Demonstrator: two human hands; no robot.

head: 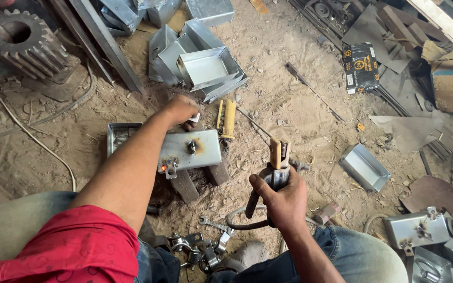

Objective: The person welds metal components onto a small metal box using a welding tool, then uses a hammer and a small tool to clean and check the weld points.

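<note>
Head view shows the left hand (pixel 180 110) pressing the far edge of a metal box (pixel 187 151) on the dirt floor (pixel 300 99), while the right hand (pixel 281 196), fist closed round a welding holder (pixel 274 167), waits just right of it, nearer the body.

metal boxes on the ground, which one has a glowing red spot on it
The metal box under the left hand, lying closed side up: a red-hot spot glows at its lower left corner. The others show none.

A welding holder (pixel 274 166) was gripped in the right hand (pixel 284 196), while the far edge of a flat metal box (pixel 189 149), laid on dirt, was held by the left hand (pixel 181 110).
</note>
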